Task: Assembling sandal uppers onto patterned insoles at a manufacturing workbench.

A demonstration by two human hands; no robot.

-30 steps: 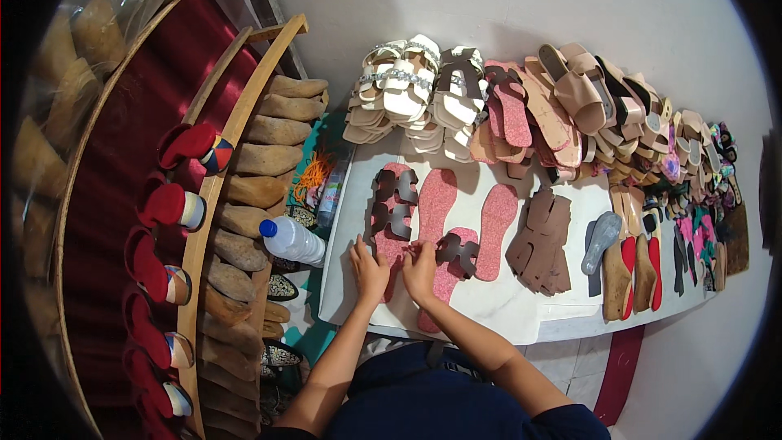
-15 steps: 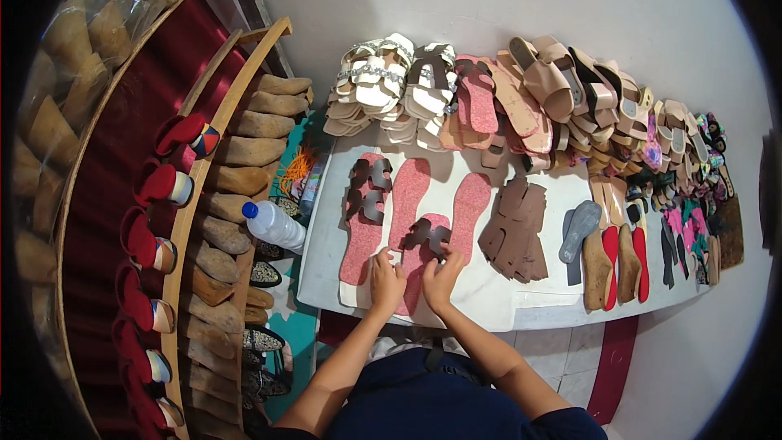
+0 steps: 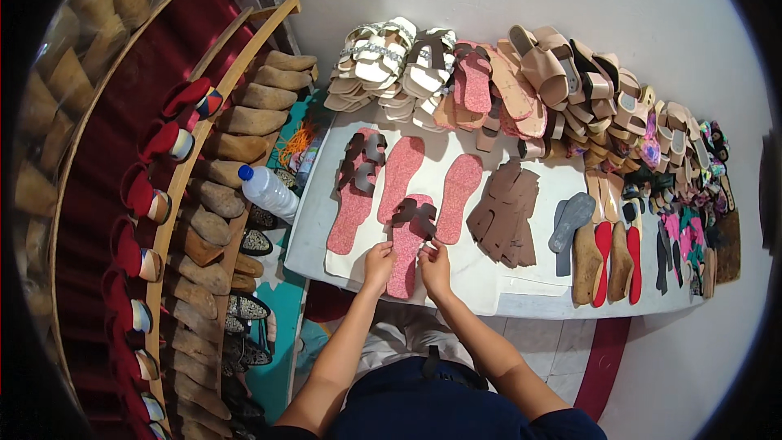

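A pink speckled insole (image 3: 402, 273) lies in front of me with a dark brown cut-out strap (image 3: 415, 214) across its upper part. My left hand (image 3: 379, 266) is closed at the insole's left edge, its fingertips partly hidden. At the other side, my right hand (image 3: 435, 266) has its fingers pinched at the strap's lower right end. Farther left, a second pink insole (image 3: 349, 228) carries a similar brown strap (image 3: 362, 161). Two bare pink insoles, one behind (image 3: 401, 171) and one to the right (image 3: 459, 195), lie on the white sheet.
Fanned brown strap pieces (image 3: 505, 216) lie right of the insoles. Finished white sandals (image 3: 383, 57) and beige sandals (image 3: 546, 73) are heaped along the wall. Wooden shoe lasts (image 3: 585, 265) stand at the right. A water bottle (image 3: 270, 193) and a wooden rack (image 3: 183, 187) are on the left.
The view has shifted, so the table sits higher. Both hands stay at the near insole; the right hand has moved slightly lower along the strap's end.
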